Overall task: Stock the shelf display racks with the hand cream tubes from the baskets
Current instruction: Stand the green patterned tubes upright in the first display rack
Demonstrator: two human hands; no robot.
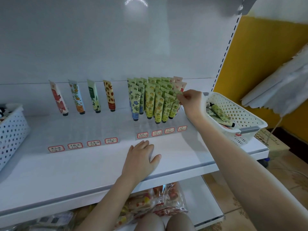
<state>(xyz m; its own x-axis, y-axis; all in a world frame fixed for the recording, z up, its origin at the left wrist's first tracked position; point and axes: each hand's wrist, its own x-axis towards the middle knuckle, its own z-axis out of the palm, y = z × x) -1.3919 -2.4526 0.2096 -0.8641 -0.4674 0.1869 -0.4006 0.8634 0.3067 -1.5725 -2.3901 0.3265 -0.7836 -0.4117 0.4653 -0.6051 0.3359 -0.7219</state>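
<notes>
a white shelving unit fills most of the view, its plain back panel point(100, 39) catching a soft patch of glare point(136, 3) near the top. a slotted upright point(228, 47) edges it on the right. beyond that stands a yellow wall point(260, 52), with crumpled white sheeting point(283, 87) hanging before it. the floor point(290, 165) is tan patterned tile.

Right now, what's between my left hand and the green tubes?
Head view: between left hand and green tubes lie empty clear rack slots and red-bordered price labels.
</notes>
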